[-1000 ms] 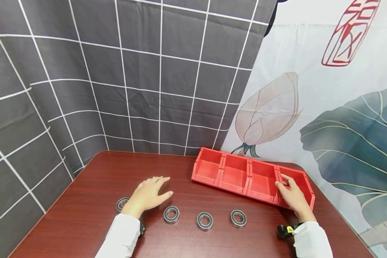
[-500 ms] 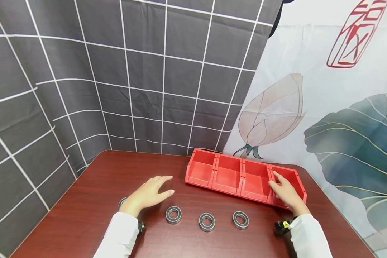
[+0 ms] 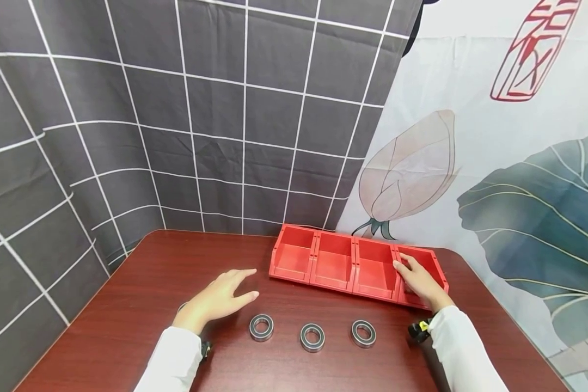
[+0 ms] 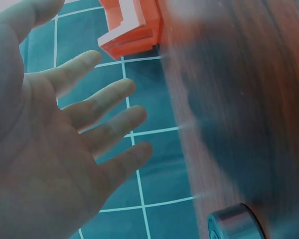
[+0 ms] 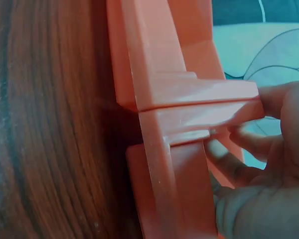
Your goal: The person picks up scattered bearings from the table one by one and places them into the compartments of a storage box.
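A red row of joined storage bins (image 3: pixel 333 285) stands near the back right of the table. My right hand (image 3: pixel 423 282) holds it at the wall between its two rightmost compartments; in the right wrist view, the thumb and fingers pinch this double divider (image 5: pixel 199 102). My left hand (image 3: pixel 215 300) hovers over the table with fingers spread, holding nothing. To its right lie three ball bearings: one close by (image 3: pixel 261 338), one in the middle (image 3: pixel 312 348) and one farther right (image 3: pixel 363 344). Another bearing (image 3: pixel 182 307) is almost wholly hidden behind the left hand.
The brown wooden table (image 3: pixel 245 370) ends at a dark gridded cloth (image 3: pixel 215 152) behind and on the left. A pale cloth with printed flowers (image 3: pixel 421 87) hangs at the back right. Black wrist devices (image 3: pixel 420 330) sit under both sleeves.
My right hand has slid the red bins leftward along the table. The left hand stays nearly in place, shifting slightly left and covering more of the leftmost bearing. The other bearings have not moved.
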Demonstrator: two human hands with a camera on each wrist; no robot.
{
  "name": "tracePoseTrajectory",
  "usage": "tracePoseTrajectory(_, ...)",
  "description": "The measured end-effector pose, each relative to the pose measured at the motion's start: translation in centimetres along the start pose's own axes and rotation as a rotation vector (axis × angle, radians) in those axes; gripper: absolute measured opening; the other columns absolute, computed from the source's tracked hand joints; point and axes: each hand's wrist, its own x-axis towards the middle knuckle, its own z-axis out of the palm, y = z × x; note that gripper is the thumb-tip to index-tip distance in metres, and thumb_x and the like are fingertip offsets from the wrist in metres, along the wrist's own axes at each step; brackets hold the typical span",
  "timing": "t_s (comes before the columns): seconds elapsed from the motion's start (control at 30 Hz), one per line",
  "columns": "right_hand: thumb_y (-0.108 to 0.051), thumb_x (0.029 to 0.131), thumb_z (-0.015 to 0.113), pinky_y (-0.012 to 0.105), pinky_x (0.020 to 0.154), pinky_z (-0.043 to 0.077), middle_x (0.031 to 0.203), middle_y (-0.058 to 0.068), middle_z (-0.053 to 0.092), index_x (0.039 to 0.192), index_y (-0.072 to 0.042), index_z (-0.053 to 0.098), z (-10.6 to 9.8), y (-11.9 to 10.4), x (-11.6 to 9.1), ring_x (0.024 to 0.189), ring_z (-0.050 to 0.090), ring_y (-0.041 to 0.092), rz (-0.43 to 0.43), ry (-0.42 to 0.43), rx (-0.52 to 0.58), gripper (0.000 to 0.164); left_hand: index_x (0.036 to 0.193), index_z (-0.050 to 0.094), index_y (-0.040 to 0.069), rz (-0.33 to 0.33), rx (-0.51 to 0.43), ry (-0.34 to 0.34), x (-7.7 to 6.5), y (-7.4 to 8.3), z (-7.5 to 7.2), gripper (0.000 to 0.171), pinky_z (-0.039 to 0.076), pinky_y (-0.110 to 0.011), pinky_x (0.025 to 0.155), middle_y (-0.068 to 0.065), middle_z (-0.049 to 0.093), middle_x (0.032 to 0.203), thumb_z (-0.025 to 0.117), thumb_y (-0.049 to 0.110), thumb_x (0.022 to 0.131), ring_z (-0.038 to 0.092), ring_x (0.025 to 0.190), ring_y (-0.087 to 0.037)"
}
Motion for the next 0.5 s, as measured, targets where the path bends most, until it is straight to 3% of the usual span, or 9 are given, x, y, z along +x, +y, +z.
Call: tracePoseTrajectory(0.5,-0.044,0.100,0.046,0.046,0.090,0.052,0.147,0.029,0.030,0.154,-0.009,0.016,1.5,-1.0,2.4,0.120,0.049,0.043,-0.024,-0.025,0.069,0.071,0.141,0.049,0.015,0.025,-0.036,0.012,-0.1,0.5,-0.5,0.064,0.039,-0.054,0.104,-0.008,0.052,0.136,0.063,0.049,0.089,0.046,0.127,-0.030)
